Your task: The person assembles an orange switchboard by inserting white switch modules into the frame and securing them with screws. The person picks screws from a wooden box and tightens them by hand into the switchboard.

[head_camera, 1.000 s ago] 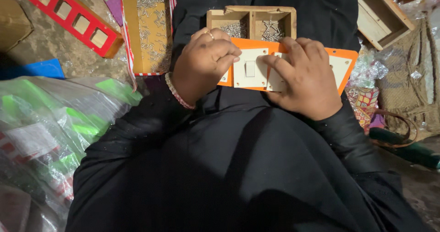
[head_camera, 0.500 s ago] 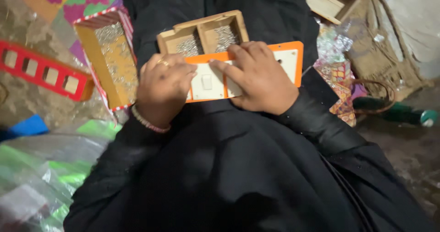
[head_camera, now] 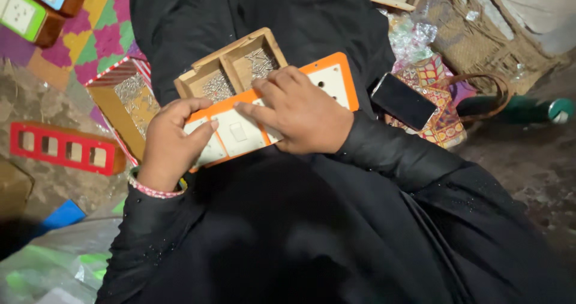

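Tilted since 0.5 seconds ago, our orange switch plate [head_camera: 327, 79] now slants across our lap, with a patterned mat [head_camera: 99, 37] beside us. Our left hand [head_camera: 171, 145] pinches its lower edge; our right hand [head_camera: 300, 115] lies flat, fingers spread, below the 2-compartment wooden box [head_camera: 231, 70].

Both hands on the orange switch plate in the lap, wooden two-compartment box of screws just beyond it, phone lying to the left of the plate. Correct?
Not quite. The head view shows the phone to the right of the orange switch plate, not the left. Both the left hand and right hand rest on it, with the wooden box just beyond.
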